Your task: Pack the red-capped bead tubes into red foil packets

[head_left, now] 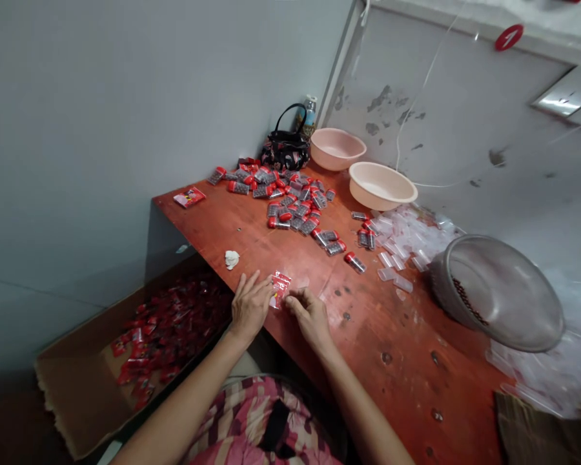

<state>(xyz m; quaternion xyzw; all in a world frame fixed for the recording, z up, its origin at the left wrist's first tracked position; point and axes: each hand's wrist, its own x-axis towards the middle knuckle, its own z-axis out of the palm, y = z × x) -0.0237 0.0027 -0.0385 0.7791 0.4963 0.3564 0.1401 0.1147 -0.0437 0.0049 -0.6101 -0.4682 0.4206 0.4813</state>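
My left hand [252, 305] and my right hand [310, 316] meet over the wooden table's reddish top [382, 323]. Between them is a small red-and-silver packet [281, 289], pinched by my right fingertips and touched by my left thumb. Beyond my hands lies a heap of clear tubes with red caps [290, 206], holding dark contents. A crumpled white tissue [231, 259] sits left of my left hand. A similar red packet [190, 197] lies at the far left corner.
A cardboard box of red packets [169, 329] stands left of the table. Loose clear tubes [407, 239] and a tilted metal basin [496, 294] lie right. Two pink plastic basins [381, 186] and a black bag [285, 145] stand at the back. Walls bound two sides.
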